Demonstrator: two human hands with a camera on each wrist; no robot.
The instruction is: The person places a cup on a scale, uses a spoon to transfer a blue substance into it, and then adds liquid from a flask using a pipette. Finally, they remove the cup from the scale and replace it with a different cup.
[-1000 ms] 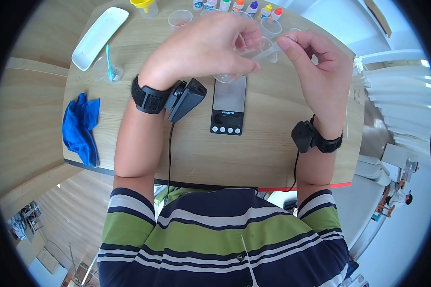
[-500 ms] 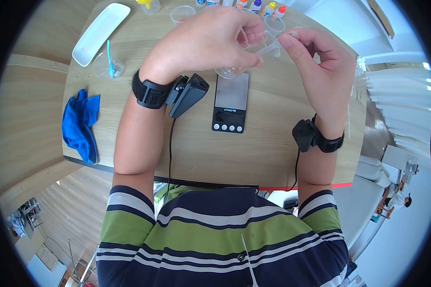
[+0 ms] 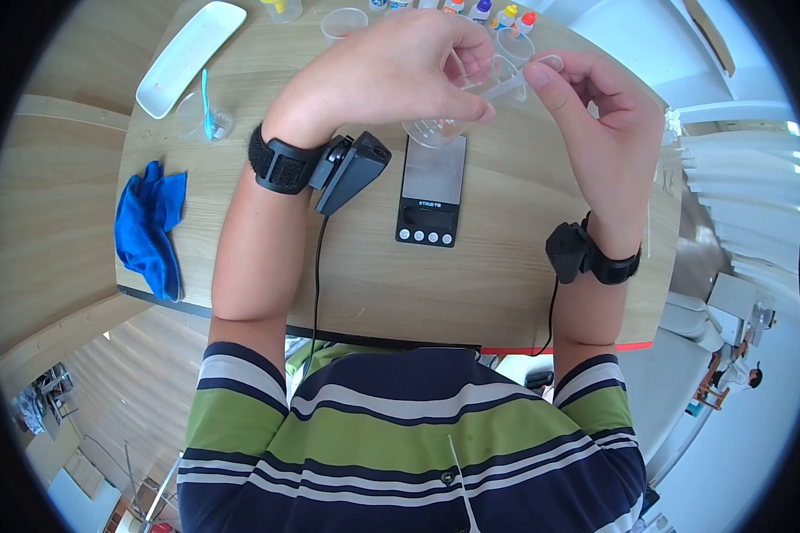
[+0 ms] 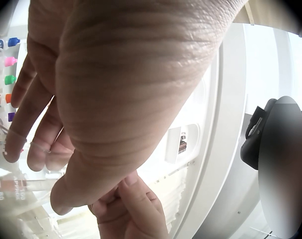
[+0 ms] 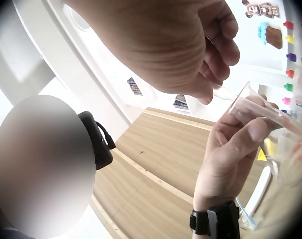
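Note:
My left hand (image 3: pixel 387 80) holds a clear plastic measuring cup (image 3: pixel 433 133) tilted sideways above the table. Printed graduations show on the cup's wall (image 4: pixel 11 194) in the left wrist view. My right hand (image 3: pixel 600 120) pinches the rounded end of a translucent plastic stick (image 3: pixel 505 87) between thumb and forefinger. The stick slants down to the left, its lower part inside the cup in the right wrist view. Under the cup lies a digital scale (image 3: pixel 434 173) with a silver plate and round buttons. My left fingers hide part of the cup.
Several colour-capped bottles (image 3: pixel 480 11) line the table's far edge near clear cups (image 3: pixel 344 25). At the left are a white tray (image 3: pixel 189 58), a cup (image 3: pixel 191 117) holding a light-blue stirrer (image 3: pixel 206 102), and a blue cloth (image 3: pixel 149 231). A cable (image 3: pixel 319 275) hangs from my left wrist camera.
Both hands have shifted slightly to the right with the cup and stick, holding nearly the same pose. The view of the table has moved a little too.

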